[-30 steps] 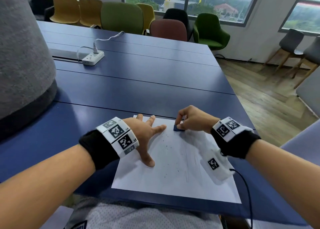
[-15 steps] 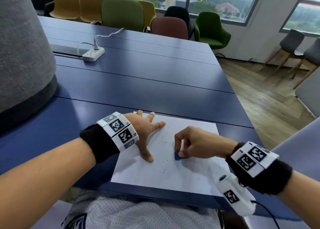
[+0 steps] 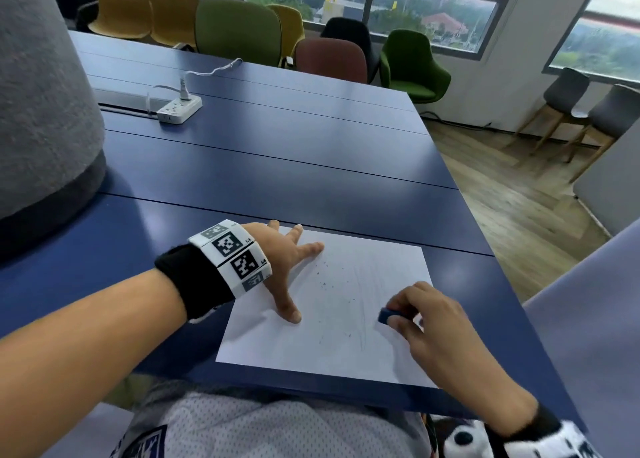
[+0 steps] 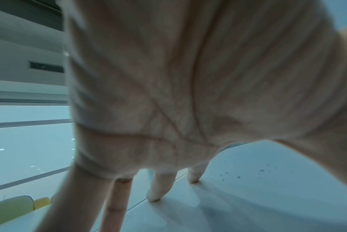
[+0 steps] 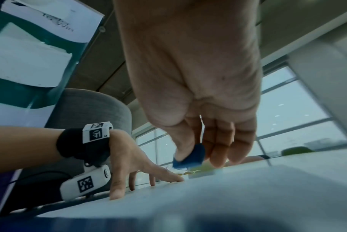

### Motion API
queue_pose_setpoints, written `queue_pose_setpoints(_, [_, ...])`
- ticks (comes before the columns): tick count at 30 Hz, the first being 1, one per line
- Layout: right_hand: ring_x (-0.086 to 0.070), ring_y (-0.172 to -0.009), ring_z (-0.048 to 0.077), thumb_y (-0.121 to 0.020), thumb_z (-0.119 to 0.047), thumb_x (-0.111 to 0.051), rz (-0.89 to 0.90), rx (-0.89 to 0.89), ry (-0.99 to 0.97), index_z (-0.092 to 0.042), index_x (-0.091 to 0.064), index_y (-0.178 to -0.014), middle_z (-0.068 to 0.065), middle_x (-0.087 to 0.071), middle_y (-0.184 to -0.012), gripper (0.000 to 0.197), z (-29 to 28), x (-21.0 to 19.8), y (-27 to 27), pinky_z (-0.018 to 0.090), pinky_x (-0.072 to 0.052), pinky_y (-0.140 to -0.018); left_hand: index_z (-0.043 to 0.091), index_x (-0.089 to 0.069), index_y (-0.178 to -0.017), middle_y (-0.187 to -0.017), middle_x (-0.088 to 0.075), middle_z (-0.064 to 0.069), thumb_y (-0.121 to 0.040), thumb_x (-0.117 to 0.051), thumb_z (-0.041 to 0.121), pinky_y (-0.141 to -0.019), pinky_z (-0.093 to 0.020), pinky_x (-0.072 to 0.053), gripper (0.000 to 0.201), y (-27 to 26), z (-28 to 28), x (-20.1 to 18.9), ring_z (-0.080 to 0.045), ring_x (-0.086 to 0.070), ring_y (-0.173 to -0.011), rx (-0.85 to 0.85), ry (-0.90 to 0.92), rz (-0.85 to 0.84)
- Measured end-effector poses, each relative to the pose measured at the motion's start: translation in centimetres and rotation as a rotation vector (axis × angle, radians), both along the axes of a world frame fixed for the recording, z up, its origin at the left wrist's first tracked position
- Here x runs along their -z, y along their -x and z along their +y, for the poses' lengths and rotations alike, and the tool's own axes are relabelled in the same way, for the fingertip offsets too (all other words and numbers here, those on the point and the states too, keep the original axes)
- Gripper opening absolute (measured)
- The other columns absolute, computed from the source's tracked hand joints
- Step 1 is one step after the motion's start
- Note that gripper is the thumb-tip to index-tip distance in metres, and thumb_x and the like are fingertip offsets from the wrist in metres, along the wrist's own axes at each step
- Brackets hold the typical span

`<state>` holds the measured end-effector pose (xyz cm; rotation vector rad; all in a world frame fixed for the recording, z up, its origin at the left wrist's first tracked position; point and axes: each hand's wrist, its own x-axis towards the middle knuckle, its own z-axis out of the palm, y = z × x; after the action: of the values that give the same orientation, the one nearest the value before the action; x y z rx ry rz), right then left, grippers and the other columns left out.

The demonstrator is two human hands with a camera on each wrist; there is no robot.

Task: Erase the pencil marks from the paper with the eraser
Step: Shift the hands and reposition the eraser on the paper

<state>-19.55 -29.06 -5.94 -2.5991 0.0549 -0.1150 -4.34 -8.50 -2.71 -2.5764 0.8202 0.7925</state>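
The left hand [image 3: 280,260] lies flat on the left part of the white paper [image 3: 332,346], its fingers [image 4: 160,186] straight and spread wide apart, tips and thumb pressing the sheet down. The right hand [image 3: 436,329] is curled — thumb and fingers [image 5: 220,141] pinch a small dark-blue eraser [image 3: 389,315], which sits at the sheet's right side; whether it touches the sheet or is just above it, the right wrist view does not settle. Faint pencil lines [image 3: 362,305] run down the middle of the paper, with dark crumbs [image 3: 327,284] scattered between the 2 hands. The paper lies near the front edge of the blue worktop [image 3: 277,166], where a white power strip [image 3: 180,109] sits far back.
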Motion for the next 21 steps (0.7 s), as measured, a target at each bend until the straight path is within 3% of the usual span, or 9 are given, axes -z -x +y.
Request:
queue_pose_setpoints(5, [-0.058,-0.103,0.001,-0.084,-0.007,-0.067,-0.104,0.05,-0.108,-0.033,-0.058,-0.091,-0.02,-0.061,-0.114,0.028,0.9,3.3,2.2,0.016,-0.045,-0.089,0.037,0.014,-0.153,-0.162,0.018,0.008,-0.057,-0.071,0.081,-0.116,-0.053,-0.018,0.135,-0.1,0.4,0.0,-0.034,0.011,-0.149,-0.007,0.016,0.003])
queue_pose_setpoints(7, [-0.059,-0.104,0.0,-0.085,-0.006,-0.066,-0.138,0.074,-0.148,-0.037,-0.054,-0.09,-0.02,-0.062,-0.116,0.034,0.8,3.7,2.3,0.017,-0.046,-0.09,0.032,0.013,-0.154,-0.161,0.018,0.012,-0.057,-0.07,0.081,-0.116,-0.05,-0.018,0.137,-0.1,0.7,0.1,-0.031,0.011,-0.149,-0.01,0.029,-0.007])
queue_pose_setpoints(10, [-0.06,-0.104,0.003,-0.083,-0.005,-0.069,-0.187,0.088,-0.154,-0.042,-0.051,-0.089,-0.022,-0.062,-0.113,0.041,0.7,4.1,2.3,0.035,-0.051,-0.092,0.025,0.012,-0.156,-0.161,0.02,0.013,-0.062,-0.072,0.075,-0.115,-0.046,-0.023,0.135,-0.4,1.2,0.2,-0.029,0.005,-0.15,0.027,0.03,-0.034])
queue_pose_setpoints(13, [-0.06,-0.103,0.007,-0.081,-0.005,-0.07,-0.194,0.096,-0.156,-0.042,-0.051,-0.088,-0.021,-0.062,-0.113,0.042,0.9,4.3,2.3,0.042,-0.051,-0.091,0.022,0.009,-0.156,-0.162,0.018,0.01,-0.067,-0.075,0.067,-0.111,-0.048,-0.03,0.13,-1.2,2.2,0.4,-0.028,-0.003,-0.149,0.052,-0.016,-0.061])
queue_pose_setpoints(16, [-0.06,-0.104,0.01,-0.081,-0.006,-0.071,-0.199,0.104,-0.169,-0.041,-0.051,-0.089,-0.018,-0.063,-0.113,0.041,1.1,4.1,2.4,0.04,-0.05,-0.092,0.019,0.002,-0.156,-0.164,0.014,0.002,-0.076,-0.071,0.061,-0.111,-0.05,-0.031,0.116,-2.1,3.6,-0.2,-0.029,-0.007,-0.149,0.012,-0.114,-0.082])
queue_pose_setpoints(18, [-0.06,-0.104,0.01,-0.08,-0.006,-0.072,-0.21,0.106,-0.176,-0.04,-0.051,-0.089,-0.017,-0.064,-0.111,0.041,1.2,4.1,2.4,0.039,-0.05,-0.092,0.017,-0.014,-0.154,-0.164,0.01,-0.001,-0.085,-0.065,0.055,-0.105,-0.048,-0.039,0.094,-2.4,4.3,-0.8,-0.028,-0.013,-0.147,0.03,-0.16,-0.131])
queue_pose_setpoints(20, [-0.06,-0.104,0.01,-0.08,-0.007,-0.072,-0.211,0.107,-0.175,-0.04,-0.052,-0.09,-0.016,-0.065,-0.112,0.04,1.1,4.0,2.3,0.039,-0.05,-0.092,0.012,-0.023,-0.15,-0.164,0.01,-0.006,-0.093,-0.057,0.049,-0.105,-0.046,-0.04,0.076,-1.6,4.1,-1.0,-0.029,-0.014,-0.146,0.092,-0.118,-0.194])
queue_pose_setpoints(21, [-0.06,-0.104,0.01,-0.081,-0.007,-0.072,-0.2,0.112,-0.182,-0.04,-0.052,-0.091,-0.017,-0.065,-0.112,0.04,1.0,4.3,2.3,0.039,-0.05,-0.092,0.01,-0.019,-0.151,-0.163,0.013,-0.008,-0.095,-0.053,0.05,-0.108,-0.046,-0.037,0.077,-0.8,3.4,-0.7,-0.029,-0.011,-0.148,0.127,-0.074,-0.203])
